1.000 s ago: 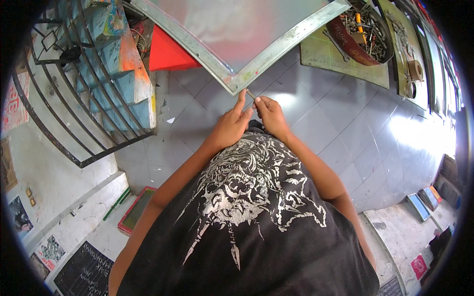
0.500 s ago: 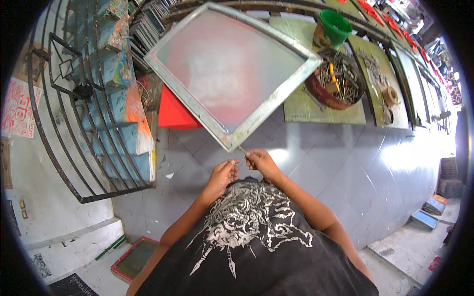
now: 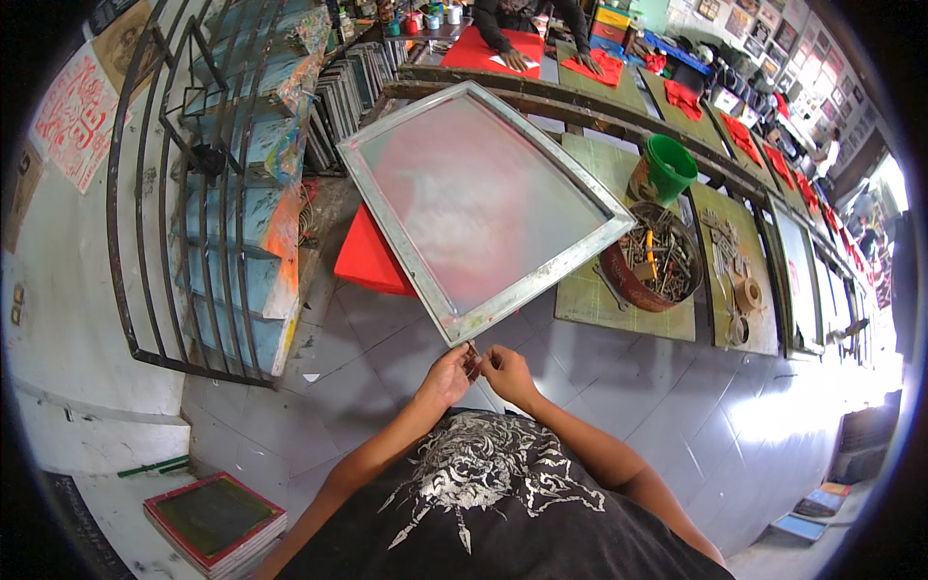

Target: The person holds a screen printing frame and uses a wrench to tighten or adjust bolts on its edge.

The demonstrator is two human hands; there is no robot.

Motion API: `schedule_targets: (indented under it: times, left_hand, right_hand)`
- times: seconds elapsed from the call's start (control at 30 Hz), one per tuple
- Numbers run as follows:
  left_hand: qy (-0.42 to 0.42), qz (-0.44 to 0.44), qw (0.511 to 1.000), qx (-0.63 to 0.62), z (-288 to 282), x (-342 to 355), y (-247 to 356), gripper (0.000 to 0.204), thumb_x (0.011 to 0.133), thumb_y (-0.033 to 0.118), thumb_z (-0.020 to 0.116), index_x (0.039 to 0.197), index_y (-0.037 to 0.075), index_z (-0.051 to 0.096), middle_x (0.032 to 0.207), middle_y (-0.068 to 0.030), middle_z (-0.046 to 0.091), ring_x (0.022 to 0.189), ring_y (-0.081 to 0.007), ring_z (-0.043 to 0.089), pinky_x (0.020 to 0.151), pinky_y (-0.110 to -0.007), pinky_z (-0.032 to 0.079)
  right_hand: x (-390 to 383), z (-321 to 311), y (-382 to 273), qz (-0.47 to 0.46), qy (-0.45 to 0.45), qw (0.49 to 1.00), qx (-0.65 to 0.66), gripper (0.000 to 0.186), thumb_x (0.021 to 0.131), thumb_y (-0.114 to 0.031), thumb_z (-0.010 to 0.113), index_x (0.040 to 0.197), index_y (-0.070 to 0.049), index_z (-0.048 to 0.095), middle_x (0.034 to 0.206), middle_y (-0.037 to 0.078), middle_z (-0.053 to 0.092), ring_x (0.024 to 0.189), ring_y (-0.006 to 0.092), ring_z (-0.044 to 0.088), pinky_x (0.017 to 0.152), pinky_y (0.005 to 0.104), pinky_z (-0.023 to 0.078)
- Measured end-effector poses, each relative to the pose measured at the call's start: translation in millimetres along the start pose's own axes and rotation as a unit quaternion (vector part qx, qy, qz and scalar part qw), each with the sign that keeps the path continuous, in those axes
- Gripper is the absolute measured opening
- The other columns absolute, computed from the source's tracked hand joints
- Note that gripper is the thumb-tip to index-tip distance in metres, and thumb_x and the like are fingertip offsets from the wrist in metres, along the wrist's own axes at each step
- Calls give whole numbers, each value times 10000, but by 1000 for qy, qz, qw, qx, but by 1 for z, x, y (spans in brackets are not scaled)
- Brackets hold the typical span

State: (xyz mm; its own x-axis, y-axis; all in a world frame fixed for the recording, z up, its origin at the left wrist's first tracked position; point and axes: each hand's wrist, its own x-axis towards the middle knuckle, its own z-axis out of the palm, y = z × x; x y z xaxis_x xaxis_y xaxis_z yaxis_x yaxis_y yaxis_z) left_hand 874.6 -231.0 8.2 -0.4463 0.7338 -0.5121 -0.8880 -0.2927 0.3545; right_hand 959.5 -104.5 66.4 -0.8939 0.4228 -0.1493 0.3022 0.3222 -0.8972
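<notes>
A metal-framed screen with pinkish, translucent mesh rests tilted as a diamond, its near corner pointing at me, over a red cloth. Just below that corner my left hand has its fingers curled around a small thin item that I cannot make out. My right hand is pinched beside it, fingertips close to the left ones, what it holds mostly hidden. A round rusty tin of tools and hardware stands to the right of the screen, beside a green bucket.
Blue-painted stairs with a black railing are on the left, near stacked screens. Green boards line the bench. Across it, a co-worker's hands rest on red fabric. Stacked frames lie at the lower left.
The view has tilted up, revealing the far bench and co-worker. My left hand has moved up to the right hand below the screen's corner; the thin stick in my right hand is now mostly hidden.
</notes>
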Motion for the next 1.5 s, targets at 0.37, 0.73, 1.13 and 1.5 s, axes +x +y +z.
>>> schedule_targets:
  times: [0.37, 0.73, 1.13, 1.5]
  left_hand:
    - [-39, -3, 999, -3, 0, 8, 9, 134, 867, 289, 562, 863, 155, 564, 767, 25, 541, 671, -126, 496, 590, -293, 391]
    - [108, 33, 994, 5, 19, 5, 10, 138, 886, 292, 567, 957, 175, 583, 816, 83, 574, 738, -73, 552, 621, -236, 432]
    - [82, 20, 995, -51, 18, 9, -2, 192, 894, 286, 576, 1014, 137, 566, 870, 16, 567, 717, -88, 554, 598, -214, 473]
    - [20, -12, 993, -114, 19, 8, 1, 164, 937, 261, 513, 1028, 139, 574, 932, 3, 593, 880, -129, 594, 740, -283, 518]
  right_hand:
    - [23, 16, 11, 133, -122, 950, 253, 400, 949, -341, 539, 774, 9, 618, 666, 51, 612, 621, 131, 574, 573, 292, 466]
    - [8, 9, -8, -44, 29, 999, -11, 283, 827, -269, 640, 815, 12, 609, 711, 198, 631, 671, 374, 622, 610, 436, 473]
    - [-5, 17, -9, -49, 59, 977, -197, 206, 874, -221, 557, 879, -15, 549, 770, 222, 613, 735, 439, 595, 659, 516, 472]
    - [-8, 20, -7, 31, 87, 995, 34, 260, 913, -214, 571, 891, 44, 594, 701, 158, 603, 636, 227, 583, 601, 365, 451]
